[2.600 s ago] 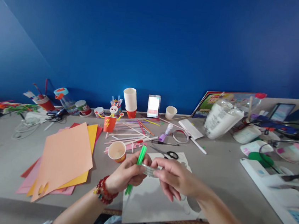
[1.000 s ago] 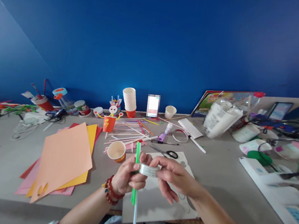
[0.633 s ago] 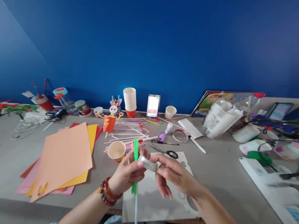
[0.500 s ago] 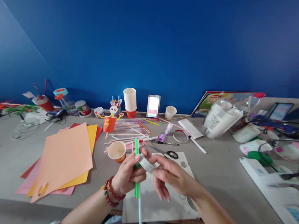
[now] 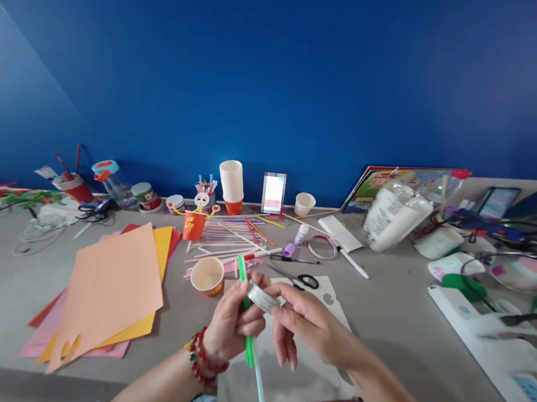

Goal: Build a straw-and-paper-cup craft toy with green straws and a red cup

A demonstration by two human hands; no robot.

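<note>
My left hand point(image 5: 231, 325), with red beads at its wrist, is closed around bright green sticks point(image 5: 249, 351) and a pale blue straw point(image 5: 260, 385) that slants down toward my lap. Between the hands is a small roll of clear tape point(image 5: 262, 299), its side facing me. The thumb and index finger of my right hand point(image 5: 306, 320) pinch the roll's right side, while the other fingers hang curled below. Under both hands lies a white sheet point(image 5: 278, 378) with dark round marks. Black-handled scissors point(image 5: 308, 282) rest on its upper edge.
Coloured paper point(image 5: 110, 293) is stacked at the left. An open paper cup point(image 5: 207, 276) stands just beyond my left hand, with a rabbit-decorated red cup point(image 5: 193, 226) and scattered straws point(image 5: 226, 235) behind. A white power strip point(image 5: 478, 344) and cables lie at the right.
The green sticks and the pale blue straw have tilted, their lower ends swinging to the right. Both hands remain at the tape roll, slightly lower in view. The whole view has shifted a little.
</note>
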